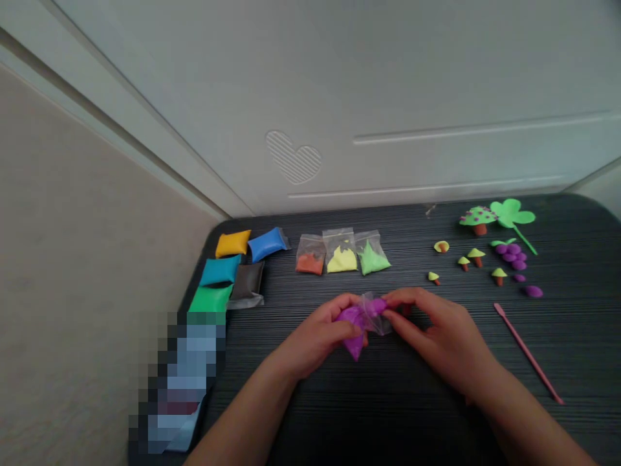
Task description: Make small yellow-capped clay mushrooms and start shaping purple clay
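A small clear bag of purple clay (pixel 353 316) is in my left hand (pixel 323 333), pinched between thumb and fingers, one corner pointing down. My right hand (pixel 431 323) has thumb and forefinger closed on a lump of purple clay (pixel 375 307) at the bag's mouth. The lump seems still joined to the clay inside; the bag's clear plastic partly covers it. Beyond my hands lie three zip bags with orange-brown clay (pixel 309 263), yellow clay (pixel 342 259) and light green clay (pixel 372 260).
Shaped pieces lie at the right: a green mushroom (pixel 478 217), a clover (pixel 512 213), purple grapes (pixel 512 254) and several small yellow-capped mushrooms (pixel 476 255). A pink modelling tool (pixel 528 353) is nearer. Several clay packets (pixel 247 279) and a blurred-out object (pixel 182 382) line the left edge.
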`<state>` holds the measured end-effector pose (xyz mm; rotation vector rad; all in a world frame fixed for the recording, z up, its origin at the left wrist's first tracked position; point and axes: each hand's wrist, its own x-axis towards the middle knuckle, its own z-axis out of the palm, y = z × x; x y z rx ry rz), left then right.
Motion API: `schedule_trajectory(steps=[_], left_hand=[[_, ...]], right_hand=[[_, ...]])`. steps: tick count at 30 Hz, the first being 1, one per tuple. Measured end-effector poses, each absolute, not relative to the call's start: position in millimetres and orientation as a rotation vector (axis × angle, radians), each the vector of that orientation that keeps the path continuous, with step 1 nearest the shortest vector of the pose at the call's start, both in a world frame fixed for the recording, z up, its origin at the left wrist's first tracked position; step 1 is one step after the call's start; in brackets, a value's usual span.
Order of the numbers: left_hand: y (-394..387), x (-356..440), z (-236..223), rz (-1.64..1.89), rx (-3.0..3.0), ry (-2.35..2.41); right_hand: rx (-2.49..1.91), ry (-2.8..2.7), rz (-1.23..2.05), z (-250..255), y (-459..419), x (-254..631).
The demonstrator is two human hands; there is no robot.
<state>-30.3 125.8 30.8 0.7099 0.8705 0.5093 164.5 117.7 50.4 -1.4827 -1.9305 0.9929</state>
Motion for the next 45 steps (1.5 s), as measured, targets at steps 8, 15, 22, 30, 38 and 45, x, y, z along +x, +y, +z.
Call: schedule_trajectory(steps=[8, 15, 22, 30, 38, 45], left_hand=[[127, -35, 35, 0.395, 0.857, 0.913], [125, -34, 37, 0.339, 1.055, 0.922], [122, -35, 39, 0.309, 1.028, 0.840], [129, -46, 42, 0.320, 0.932, 0.715], [132, -50, 37, 0.421, 0.939, 0.717], [144, -65, 34, 0.611, 0.912, 0.771]], right_hand=[[-1.359, -2.007, 1.225, 43, 122, 167], [-1.364, -2.096, 1.280, 43, 123, 163], [-1.421, -2.078, 1.323, 52, 123, 165], [-1.403, -1.941, 1.428, 68, 121, 179], [-1.232, -1.525, 1.629, 57, 120, 178], [-1.040, -1.090, 1.636, 75, 114, 200]])
